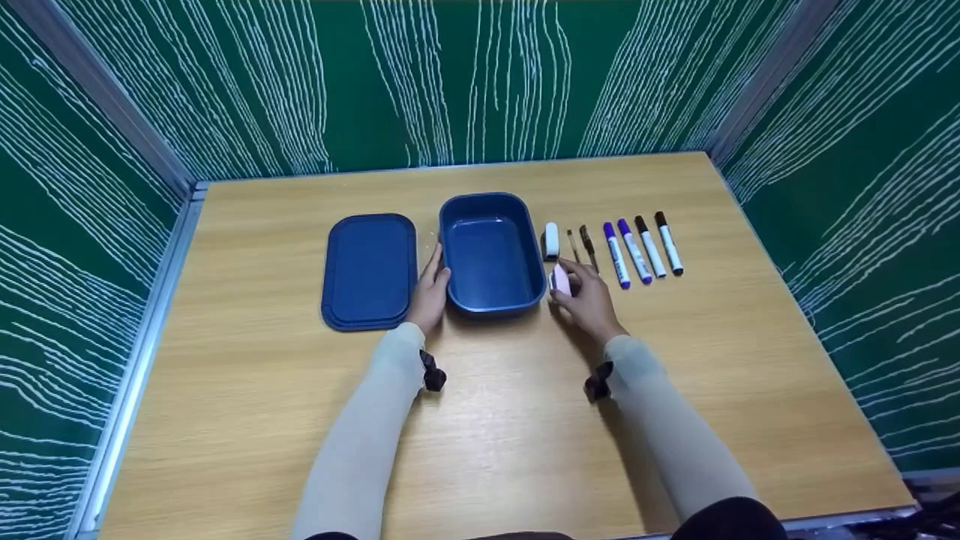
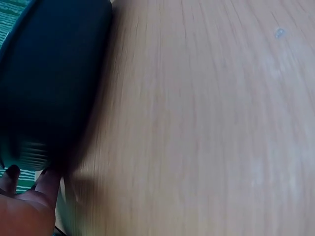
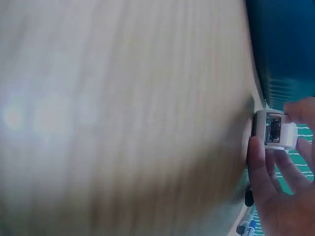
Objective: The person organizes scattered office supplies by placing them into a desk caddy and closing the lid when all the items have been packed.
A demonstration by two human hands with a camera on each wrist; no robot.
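Observation:
A deep blue plastic box [image 1: 491, 307] stands lidless on the wooden table. My left hand [image 1: 430, 292] rests along its left wall with fingers extended; in the left wrist view its fingertips meet the ribbed end of the dark wall. To the right of the box, my right hand [image 1: 589, 298] pinches a small pale pink stapler [image 1: 560, 280] between thumb and fingers, low over the wood. The right wrist view shows the stapler's [image 3: 273, 130] end, with metal inside a rectangular opening. Just beyond this hand lies a white rounded block [image 1: 552, 240] with a dark side.
The blue lid [image 1: 370, 271] lies flat left of the box. Two thin dark pens [image 1: 588, 244] lie beyond my right hand. Farther right are several markers, with purple caps [image 1: 616, 255] and black caps [image 1: 669, 242]. Green walls [image 1: 517, 82] with white lines enclose the table [image 1: 480, 420].

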